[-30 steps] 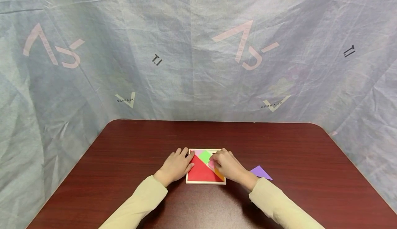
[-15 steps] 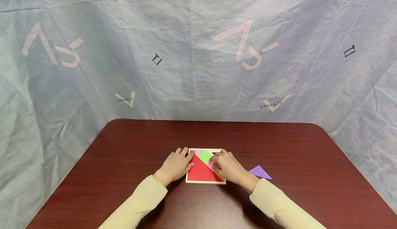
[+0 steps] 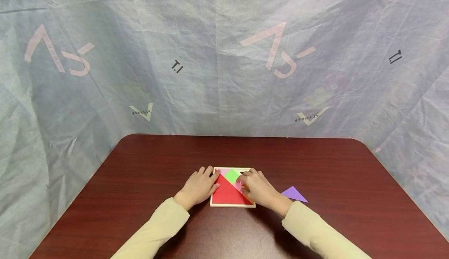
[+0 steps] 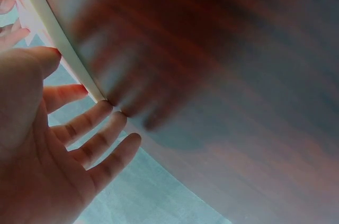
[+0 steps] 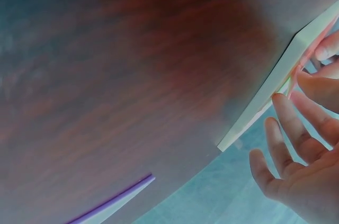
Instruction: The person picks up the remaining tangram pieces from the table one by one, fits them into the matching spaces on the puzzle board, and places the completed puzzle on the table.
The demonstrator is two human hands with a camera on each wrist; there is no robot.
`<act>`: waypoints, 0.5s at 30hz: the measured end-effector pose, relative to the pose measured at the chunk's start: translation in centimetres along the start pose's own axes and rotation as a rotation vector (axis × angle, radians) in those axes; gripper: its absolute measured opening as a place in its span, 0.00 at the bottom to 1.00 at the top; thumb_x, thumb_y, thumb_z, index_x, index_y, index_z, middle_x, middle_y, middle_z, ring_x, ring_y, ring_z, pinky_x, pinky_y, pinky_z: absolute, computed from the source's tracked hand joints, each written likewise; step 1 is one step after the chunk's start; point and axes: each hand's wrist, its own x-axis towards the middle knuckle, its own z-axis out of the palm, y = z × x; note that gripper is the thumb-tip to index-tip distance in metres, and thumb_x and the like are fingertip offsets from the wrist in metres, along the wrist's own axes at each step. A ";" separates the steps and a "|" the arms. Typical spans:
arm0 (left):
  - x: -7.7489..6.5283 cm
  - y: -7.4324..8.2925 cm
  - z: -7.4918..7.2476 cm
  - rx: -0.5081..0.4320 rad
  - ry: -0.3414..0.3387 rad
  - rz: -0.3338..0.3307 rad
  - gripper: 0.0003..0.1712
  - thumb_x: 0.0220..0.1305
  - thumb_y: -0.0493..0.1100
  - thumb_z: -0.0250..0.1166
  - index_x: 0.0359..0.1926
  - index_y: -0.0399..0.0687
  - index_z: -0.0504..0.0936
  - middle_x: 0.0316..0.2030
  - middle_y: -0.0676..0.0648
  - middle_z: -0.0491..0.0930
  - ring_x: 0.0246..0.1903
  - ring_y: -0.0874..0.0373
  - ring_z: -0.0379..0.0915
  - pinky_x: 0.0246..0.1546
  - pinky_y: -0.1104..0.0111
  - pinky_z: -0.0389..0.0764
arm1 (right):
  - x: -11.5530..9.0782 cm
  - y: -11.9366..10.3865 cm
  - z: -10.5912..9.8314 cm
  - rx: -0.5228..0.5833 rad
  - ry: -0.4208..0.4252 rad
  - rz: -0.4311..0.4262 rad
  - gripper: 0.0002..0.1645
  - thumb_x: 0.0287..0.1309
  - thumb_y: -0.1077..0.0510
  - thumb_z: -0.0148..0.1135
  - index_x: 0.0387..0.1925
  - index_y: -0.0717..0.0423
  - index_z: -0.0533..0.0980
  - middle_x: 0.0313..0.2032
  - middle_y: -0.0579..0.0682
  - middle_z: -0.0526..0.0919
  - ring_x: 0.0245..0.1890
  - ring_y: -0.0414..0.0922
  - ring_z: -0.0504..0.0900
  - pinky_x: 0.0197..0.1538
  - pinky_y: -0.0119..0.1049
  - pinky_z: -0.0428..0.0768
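Observation:
A tangram tray with a pale wooden rim (image 3: 231,206) lies flat on the table. Inside it are a large red triangle (image 3: 228,194), a green square (image 3: 231,176), a lilac piece (image 3: 222,171) and an orange piece (image 3: 250,199), partly covered. My left hand (image 3: 198,187) rests along the tray's left edge, fingers spread, thumb over the red triangle. Over the tray's right side, my right hand (image 3: 257,188) has thumb and index finger at either side of a small pink tangram piece (image 3: 238,186), holding it beside the green square. In the right wrist view its other fingers hang loosely by the rim.
A purple triangle (image 3: 295,194) lies on the dark red wooden table (image 3: 168,153), right of the tray and beside my right wrist. Grey printed cloth (image 3: 224,75) hangs behind the table and at both sides.
My right hand has shifted the pink piece slightly, so it now sits closer against the green square and red triangle. Less of the orange piece shows. The left hand stays put.

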 end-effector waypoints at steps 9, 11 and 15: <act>0.1 -0.1 0.1 -0.002 0.003 0.002 0.25 0.64 0.56 0.53 0.57 0.51 0.73 0.47 0.44 0.71 0.42 0.51 0.68 0.38 0.61 0.76 | 0.0 0.0 0.1 -0.024 -0.022 -0.001 0.11 0.42 0.63 0.66 0.33 0.53 0.80 0.35 0.48 0.81 0.37 0.45 0.72 0.37 0.39 0.67; 0.1 -0.1 0.1 -0.001 0.007 0.002 0.25 0.64 0.56 0.53 0.57 0.51 0.73 0.47 0.44 0.71 0.42 0.50 0.68 0.38 0.61 0.76 | 0.0 0.0 0.1 -0.028 -0.022 -0.002 0.11 0.42 0.63 0.66 0.33 0.53 0.80 0.34 0.47 0.81 0.37 0.45 0.72 0.37 0.39 0.67; 0.1 -0.1 0.2 -0.002 0.011 0.001 0.25 0.64 0.56 0.53 0.57 0.51 0.73 0.47 0.44 0.71 0.42 0.50 0.68 0.38 0.61 0.76 | 0.0 0.1 0.1 -0.040 -0.015 -0.003 0.09 0.42 0.63 0.66 0.31 0.52 0.80 0.33 0.46 0.81 0.36 0.45 0.71 0.37 0.39 0.66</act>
